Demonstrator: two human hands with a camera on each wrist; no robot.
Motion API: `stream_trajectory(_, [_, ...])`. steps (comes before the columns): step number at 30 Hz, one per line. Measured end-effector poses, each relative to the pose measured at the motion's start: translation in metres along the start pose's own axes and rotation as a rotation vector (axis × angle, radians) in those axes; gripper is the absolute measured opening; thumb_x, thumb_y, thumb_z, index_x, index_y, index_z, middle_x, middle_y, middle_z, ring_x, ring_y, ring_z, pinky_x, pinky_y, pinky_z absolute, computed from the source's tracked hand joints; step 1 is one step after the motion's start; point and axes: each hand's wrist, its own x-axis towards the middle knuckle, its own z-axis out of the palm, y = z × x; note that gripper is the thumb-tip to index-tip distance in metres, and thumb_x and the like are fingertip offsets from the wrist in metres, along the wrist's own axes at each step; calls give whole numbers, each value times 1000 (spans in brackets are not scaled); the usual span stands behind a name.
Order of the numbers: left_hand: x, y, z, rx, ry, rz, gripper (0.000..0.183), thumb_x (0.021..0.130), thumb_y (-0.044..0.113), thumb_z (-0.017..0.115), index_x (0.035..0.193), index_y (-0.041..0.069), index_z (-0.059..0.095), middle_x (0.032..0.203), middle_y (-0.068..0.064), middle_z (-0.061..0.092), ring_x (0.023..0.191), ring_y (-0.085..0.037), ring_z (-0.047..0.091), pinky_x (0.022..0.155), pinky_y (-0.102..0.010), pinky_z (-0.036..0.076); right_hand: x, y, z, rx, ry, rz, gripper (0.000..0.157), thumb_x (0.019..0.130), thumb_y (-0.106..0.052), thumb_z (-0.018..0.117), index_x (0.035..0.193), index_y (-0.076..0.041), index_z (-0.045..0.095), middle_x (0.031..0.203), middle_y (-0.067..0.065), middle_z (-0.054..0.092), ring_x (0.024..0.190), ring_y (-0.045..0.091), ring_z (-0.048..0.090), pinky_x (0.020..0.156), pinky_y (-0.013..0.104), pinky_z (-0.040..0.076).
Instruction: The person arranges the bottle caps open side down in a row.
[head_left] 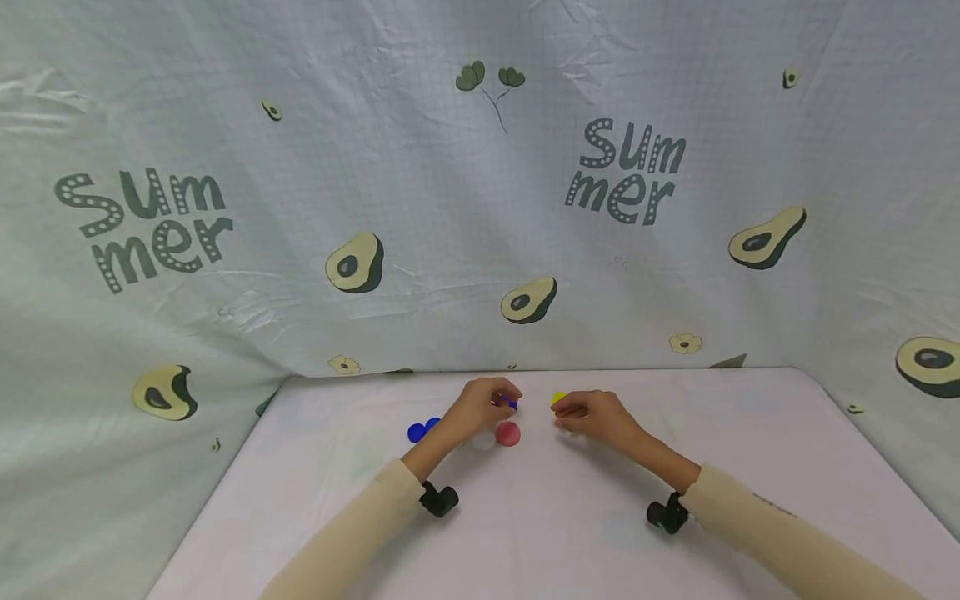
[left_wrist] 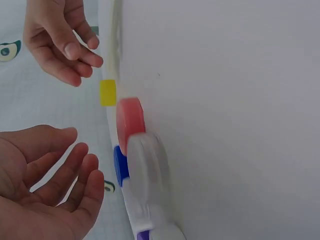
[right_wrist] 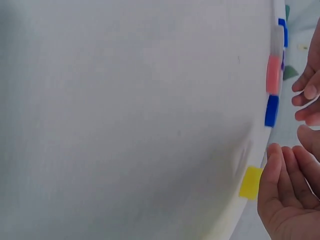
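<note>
My left hand (head_left: 476, 406) hovers over a blue round cap-like disc (head_left: 513, 404), its fingers loosely bent with nothing between them. In front of it lie a red disc (head_left: 508, 433) and a whitish disc (head_left: 483, 440), side by side. To the right, my right hand (head_left: 596, 415) is beside a yellow disc (head_left: 558, 398) that its fingers partly cover in the head view. The right wrist view has that yellow disc (right_wrist: 250, 183) on the table, just past the fingertips, and the hand (right_wrist: 287, 192) holds nothing. Whether they touch, I cannot tell.
Two more blue discs, one of them (head_left: 417, 432) farthest left, lie past the left forearm. A purple piece (left_wrist: 143, 235) shows at the bottom of the left wrist view. The pale table (head_left: 570, 533) meets a printed cloth backdrop (head_left: 420, 325) behind the hands.
</note>
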Motion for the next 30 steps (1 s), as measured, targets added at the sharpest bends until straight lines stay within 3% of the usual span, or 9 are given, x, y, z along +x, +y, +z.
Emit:
stream_trajectory(9, [-24,-10,-7,92,-26,35,24,89,4,77,111,-2,72,104,-13,72,92,-22,65,75,-27,58,4,-13,19,29,-76,-107,22,90,-12,78,110,-3,75,99,2,74,89,16,70,78,20,57])
stream_trajectory(16, [-32,-15,-2,119,-6,45,25,87,1,78,111,-4,72,104,-12,72,95,-25,67,79,-31,59,13,-20,35,43,-102,-155,21,89,-8,78,109,-3,74,96,3,75,88,16,72,78,21,58])
stream_trajectory(23, [-37,-16,1,180,26,32,25,86,2,80,109,-4,73,102,-12,71,93,-25,66,80,-33,58,18,-22,42,53,-124,-149,25,87,-7,81,110,-1,73,95,6,75,86,16,72,78,23,59])
stream_trajectory(30, [-38,-14,3,207,6,-2,24,85,2,81,107,-3,73,99,-11,70,92,-23,63,84,-37,58,23,-23,41,-8,-87,-125,21,86,-4,80,107,-2,75,95,5,77,88,17,73,77,25,59])
